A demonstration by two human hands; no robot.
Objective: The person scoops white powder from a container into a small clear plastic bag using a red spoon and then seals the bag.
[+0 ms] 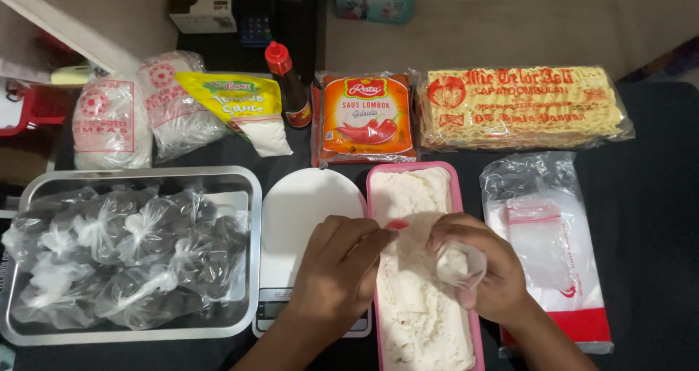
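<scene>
My left hand (338, 265) is over the near left rim of a pink rectangular container (371, 196) full of white flour-like powder (419, 298). Its fingers pinch a small red scoop (397, 225), of which only the tip shows. My right hand (484, 269) hovers over the container's right side and grips a small clear plastic bag (460, 264) with some white powder inside. The two hands nearly meet above the powder.
A white kitchen scale (306, 211) sits left of the container, and a metal tray (244, 189) of tied clear bags lies further left. Behind stand white noodle bags (113, 123), a yellow sauce pouch (237, 98), a dark bottle (291, 87), an orange sauce pack (368, 116) and yellow noodles (520, 109). A stack of empty plastic bags (542, 233) lies right.
</scene>
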